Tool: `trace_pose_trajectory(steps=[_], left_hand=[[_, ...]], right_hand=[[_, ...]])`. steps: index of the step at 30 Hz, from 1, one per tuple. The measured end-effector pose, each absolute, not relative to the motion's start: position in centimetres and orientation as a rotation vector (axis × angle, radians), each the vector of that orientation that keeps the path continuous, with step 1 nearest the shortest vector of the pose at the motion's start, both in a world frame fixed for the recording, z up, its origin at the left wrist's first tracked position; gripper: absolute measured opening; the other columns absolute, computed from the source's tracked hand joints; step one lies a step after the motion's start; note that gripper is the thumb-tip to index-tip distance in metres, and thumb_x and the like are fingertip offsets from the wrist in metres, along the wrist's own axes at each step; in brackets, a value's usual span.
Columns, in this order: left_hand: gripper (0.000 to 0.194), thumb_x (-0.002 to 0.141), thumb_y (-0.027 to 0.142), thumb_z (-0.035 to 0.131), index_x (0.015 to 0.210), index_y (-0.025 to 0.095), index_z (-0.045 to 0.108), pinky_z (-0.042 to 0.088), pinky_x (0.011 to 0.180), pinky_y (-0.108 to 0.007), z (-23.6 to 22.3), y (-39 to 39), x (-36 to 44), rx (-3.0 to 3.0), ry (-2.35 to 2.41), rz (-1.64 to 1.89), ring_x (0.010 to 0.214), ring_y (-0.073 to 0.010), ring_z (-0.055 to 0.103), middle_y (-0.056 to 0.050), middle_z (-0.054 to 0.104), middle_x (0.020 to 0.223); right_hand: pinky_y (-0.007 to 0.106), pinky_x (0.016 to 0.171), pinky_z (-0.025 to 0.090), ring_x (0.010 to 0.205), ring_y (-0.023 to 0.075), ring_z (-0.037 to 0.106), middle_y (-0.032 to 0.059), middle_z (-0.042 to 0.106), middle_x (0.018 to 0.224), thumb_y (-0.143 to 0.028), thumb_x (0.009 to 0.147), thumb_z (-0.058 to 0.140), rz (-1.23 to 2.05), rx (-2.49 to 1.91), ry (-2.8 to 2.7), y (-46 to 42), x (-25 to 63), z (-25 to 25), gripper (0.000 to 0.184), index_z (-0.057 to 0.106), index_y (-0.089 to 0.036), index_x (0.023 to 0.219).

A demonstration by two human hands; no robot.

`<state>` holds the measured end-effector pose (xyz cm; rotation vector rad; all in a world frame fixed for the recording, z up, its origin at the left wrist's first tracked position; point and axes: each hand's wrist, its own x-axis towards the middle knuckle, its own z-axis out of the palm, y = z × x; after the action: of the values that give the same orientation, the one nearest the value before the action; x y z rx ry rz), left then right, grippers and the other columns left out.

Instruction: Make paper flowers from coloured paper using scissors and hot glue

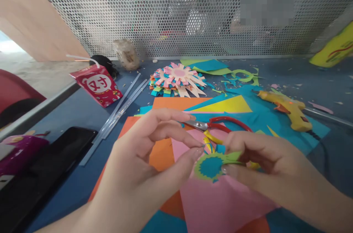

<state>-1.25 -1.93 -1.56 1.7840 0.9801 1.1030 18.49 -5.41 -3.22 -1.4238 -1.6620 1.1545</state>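
Blue tabletop (72, 111) below, right hand (271, 157) pinches a paper rosette (210, 167), left hand's (135, 163) grip unclear.

Craft workspace: blue table (73, 113) bears coloured paper (215, 207), paper scraps (249, 77), glue gun (298, 113), scissors (202, 125), clear sticks (117, 115); perforated metal divider (138, 12) behind.

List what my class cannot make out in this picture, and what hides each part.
All in the head view:
- Paper flower: its right side, covered by the right hand.
- Left hand: whether its fingertips pinch anything; too small to tell.
- Scissors: part of the handles, behind the right hand.
- Yellow container: its far end, cut off by the right edge.
- Things behind the metal mesh: blurred and screened by it.
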Motion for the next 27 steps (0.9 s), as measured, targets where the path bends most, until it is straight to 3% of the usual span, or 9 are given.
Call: trace_pose_trajectory(steps=[6, 12, 17, 22, 27], left_hand=[[0.026, 0.075, 0.018, 0.063, 0.096, 0.03, 0.053, 0.051, 0.072, -0.016, -1.54, -1.83, -1.31, 1.792, 0.976, 1.069, 0.074, -0.0083, 0.062, 0.007, 0.065, 0.077], [0.023, 0.074, 0.018, 0.064, 0.091, 0.029, 0.055, 0.047, 0.086, -0.025, -1.61, -1.78, -1.21, 1.848, 1.003, 1.067, 0.08, -0.0117, 0.061, 0.006, 0.064, 0.082], [0.024, 0.076, 0.019, 0.061, 0.096, 0.028, 0.053, 0.05, 0.077, -0.026, -1.51, -1.8, -1.03, 1.832, 0.959, 1.05, 0.075, -0.0118, 0.061, 0.005, 0.063, 0.079], [0.028, 0.072, 0.018, 0.067, 0.095, 0.029, 0.054, 0.044, 0.09, -0.034, -1.8, -1.76, -1.09, 1.867, 0.986, 1.059, 0.091, -0.0158, 0.058, 0.004, 0.062, 0.082], [0.029, 0.073, 0.016, 0.066, 0.096, 0.03, 0.056, 0.044, 0.09, -0.034, -2.2, -1.72, -1.04, 1.869, 1.003, 1.05, 0.093, -0.0162, 0.057, 0.003, 0.061, 0.087]], right_hand=[[0.017, 0.047, 0.038, 0.055, 0.0091, 0.038, -0.0041, 0.044, 0.062, -0.027, 0.074, 0.054, 1.143, -1.473, -1.729, -5.33, 18.38, -3.29, 0.019, 0.04, -0.02, 0.063], [0.017, 0.046, 0.037, 0.054, 0.0089, 0.04, -0.0025, 0.049, 0.062, -0.028, 0.074, 0.053, 1.118, -1.474, -1.779, -5.19, 18.26, -3.12, 0.016, 0.045, -0.019, 0.062], [0.018, 0.046, 0.036, 0.053, 0.0086, 0.043, -0.0016, 0.053, 0.065, -0.026, 0.073, 0.051, 1.112, -1.475, -1.805, -5.13, 18.13, -3.04, 0.013, 0.046, -0.019, 0.063], [0.019, 0.046, 0.035, 0.055, 0.009, 0.044, -0.0012, 0.054, 0.068, -0.027, 0.076, 0.05, 1.091, -1.454, -1.83, -5.19, 18.22, -3.21, 0.015, 0.046, -0.019, 0.064], [0.02, 0.046, 0.035, 0.055, 0.0089, 0.044, -0.0017, 0.055, 0.071, -0.024, 0.079, 0.049, 1.123, -1.424, -1.878, -5.23, 18.33, -3.44, 0.013, 0.048, -0.02, 0.067]])
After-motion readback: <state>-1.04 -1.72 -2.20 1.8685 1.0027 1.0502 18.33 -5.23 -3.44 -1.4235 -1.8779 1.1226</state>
